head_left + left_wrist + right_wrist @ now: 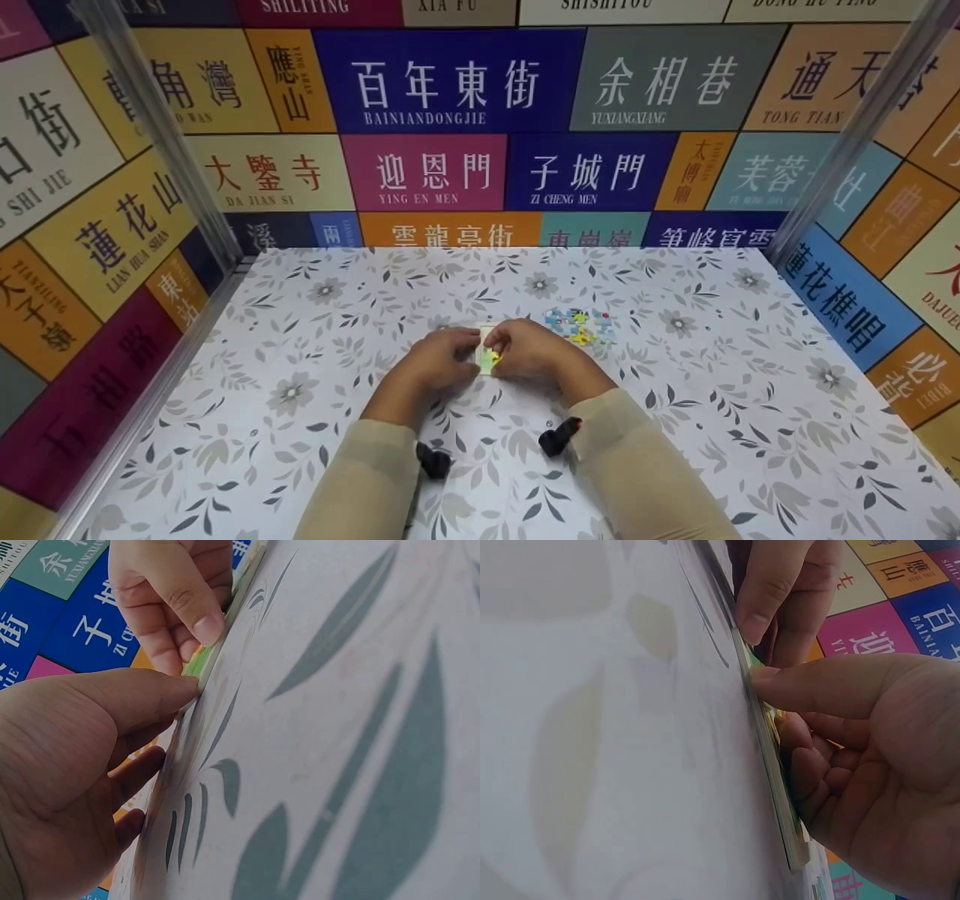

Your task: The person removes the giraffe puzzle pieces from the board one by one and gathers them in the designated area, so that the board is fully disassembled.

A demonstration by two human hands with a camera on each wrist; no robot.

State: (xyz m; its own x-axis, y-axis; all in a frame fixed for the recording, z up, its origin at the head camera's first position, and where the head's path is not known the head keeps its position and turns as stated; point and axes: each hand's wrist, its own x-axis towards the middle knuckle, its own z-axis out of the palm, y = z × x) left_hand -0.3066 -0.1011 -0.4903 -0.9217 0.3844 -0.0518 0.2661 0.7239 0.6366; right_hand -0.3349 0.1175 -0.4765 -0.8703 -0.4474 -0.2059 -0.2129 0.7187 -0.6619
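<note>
A small flat puzzle board [485,364] with a pale border and a green patch lies on the table, mostly covered by the hands. My left hand [442,358] holds it at the left side, its thumb on the near edge in the left wrist view. From the right, my right hand [529,349] reaches over the board with curled fingers, its thumb at the near edge. By those fingertips shows a yellow puzzle piece [496,358], largely hidden, which they seem to pinch. The board's layered edge [776,780] appears side-on in the right wrist view.
Loose jigsaw pieces [581,327], light blue with yellow and red bits, lie in a cluster beyond the right hand. A leaf-and-flower patterned cloth [292,394] covers the table. Panels with large lettering [450,82] stand around its back and sides.
</note>
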